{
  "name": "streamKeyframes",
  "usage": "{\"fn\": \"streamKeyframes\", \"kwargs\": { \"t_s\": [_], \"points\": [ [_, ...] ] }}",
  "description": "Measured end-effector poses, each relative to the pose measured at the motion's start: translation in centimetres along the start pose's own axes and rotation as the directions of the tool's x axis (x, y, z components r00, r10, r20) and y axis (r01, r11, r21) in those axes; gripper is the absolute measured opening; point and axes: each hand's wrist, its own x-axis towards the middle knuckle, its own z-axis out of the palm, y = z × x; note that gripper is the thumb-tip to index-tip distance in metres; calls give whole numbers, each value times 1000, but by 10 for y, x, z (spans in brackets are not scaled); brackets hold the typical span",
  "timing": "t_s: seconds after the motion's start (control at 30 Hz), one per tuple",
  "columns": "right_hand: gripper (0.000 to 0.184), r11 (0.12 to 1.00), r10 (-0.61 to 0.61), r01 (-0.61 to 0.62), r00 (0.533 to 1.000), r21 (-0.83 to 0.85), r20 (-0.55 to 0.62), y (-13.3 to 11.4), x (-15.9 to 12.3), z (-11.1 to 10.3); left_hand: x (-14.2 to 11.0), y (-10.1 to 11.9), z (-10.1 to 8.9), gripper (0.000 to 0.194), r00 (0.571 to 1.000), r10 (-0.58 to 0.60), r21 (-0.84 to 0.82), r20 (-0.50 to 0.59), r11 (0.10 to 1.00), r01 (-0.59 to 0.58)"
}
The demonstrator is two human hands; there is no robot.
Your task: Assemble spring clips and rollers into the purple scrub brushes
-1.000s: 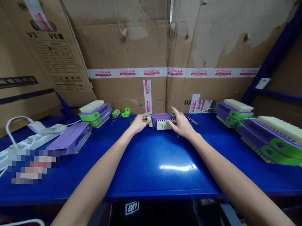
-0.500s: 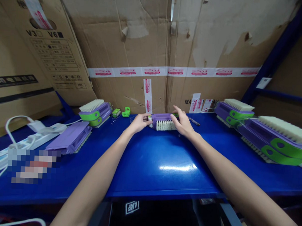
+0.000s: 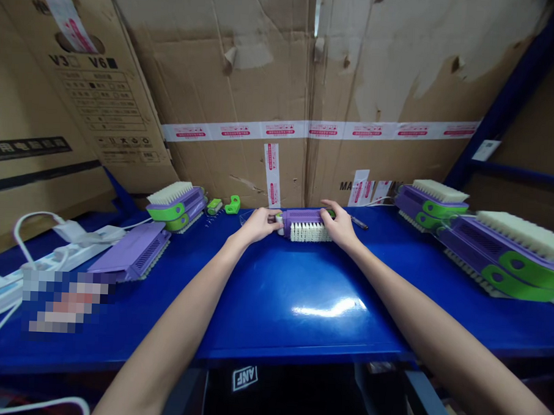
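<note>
A purple brush (image 3: 311, 232) with dense cream bristles lies on its side on the blue table, near the cardboard at the back. My left hand (image 3: 258, 226) pinches a small white piece (image 3: 280, 225) with a bit of green at the brush's left end. Whether that piece is joined to the brush, I cannot tell. Around the brush's right end, my right hand (image 3: 339, 227) has its thumb on the front and its fingers behind. A slim dark tool (image 3: 359, 223) rests just right of that hand.
On the left are stacked purple-green brushes (image 3: 176, 204), a purple housing (image 3: 130, 250), a white power strip (image 3: 49, 265), a green bracket (image 3: 232, 205) and several loose screws (image 3: 215, 216). More stacked brushes (image 3: 499, 254) stand right. Cardboard (image 3: 245, 96) walls the back.
The brush has shifted slightly to the right, with both hands moving along. My right hand's fingers have closed more around its right end.
</note>
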Motion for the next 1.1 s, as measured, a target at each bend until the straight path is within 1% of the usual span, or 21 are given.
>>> {"fn": "streamKeyframes", "kwargs": {
  "t_s": [0.13,0.23,0.33,0.43,0.53,0.63,0.7,0.8,0.9,0.97,1.0,1.1],
  "points": [
    [35,1000,-12,12,1000,1,-7,1,0,1,2,1,-4,42,1000,14,113,-6,993,-13],
    [34,1000,-6,6,1000,13,-10,2,1,1,2,4,-5,38,999,51,199,-19,979,-46],
    [34,999,12,-11,1000,52,-26,3,2,1,1,6,-3,33,995,97,237,12,967,-97],
    [32,994,64,-57,995,96,-78,6,3,-1,0,6,2,29,990,122,263,77,955,-138],
    [31,984,138,-116,977,138,-161,11,4,-4,-2,4,10,35,988,145,259,57,953,-155],
    [31,972,183,-143,958,185,-222,15,4,-5,-5,1,17,45,989,147,181,19,972,-148],
    [30,968,188,-137,951,209,-247,16,4,-4,-6,0,20,46,994,108,96,-2,990,-107],
    [29,969,169,-107,944,223,-284,14,3,-3,-4,0,23,37,998,-20,-7,-61,1000,19],
    [27,976,151,-90,936,201,-316,10,2,-2,-1,1,24,35,986,-148,-114,-79,984,138],
    [26,979,142,-83,932,185,-334,6,2,-2,-1,3,23,33,976,-209,-212,-61,958,192],
    [25,979,137,-75,930,187,-341,4,2,-2,-1,5,22,33,972,-232,-273,-31,938,215],
    [23,970,132,-46,923,238,-360,-2,3,-3,-5,11,20,40,957,-267,-476,113,831,288]
  ]
}}
